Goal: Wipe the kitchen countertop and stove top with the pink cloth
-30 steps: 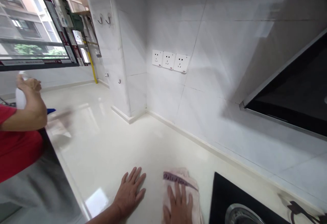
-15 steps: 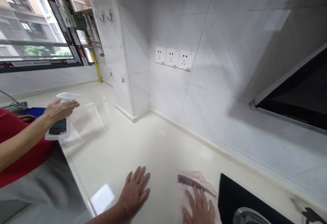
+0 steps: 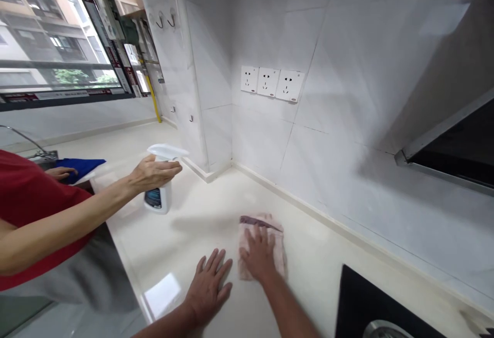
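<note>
A folded pale pink cloth (image 3: 247, 271) with a darker purple band lies on the cream countertop (image 3: 185, 255). My right hand (image 3: 260, 250) rests flat on it, fingers spread and pressing it down. Just left of the cloth, my left hand (image 3: 208, 284) lies palm down on the bare counter with its fingers apart. Beyond my hands, a co-worker's hand (image 3: 152, 172) grips a white spray bottle (image 3: 164, 199) with a dark label, held above the counter.
A black stove (image 3: 366, 297) sits at the lower right, below a dark range hood (image 3: 459, 142). Wall sockets (image 3: 272, 82) are at the back. The co-worker in a red shirt (image 3: 38, 219) stands at left beside a blue cloth (image 3: 83, 167) and a tap (image 3: 36, 147).
My right hand has slid the pink cloth away from the stove, forward and to the left. The co-worker's spray bottle has moved right, closer to my hands. My left hand stays put.
</note>
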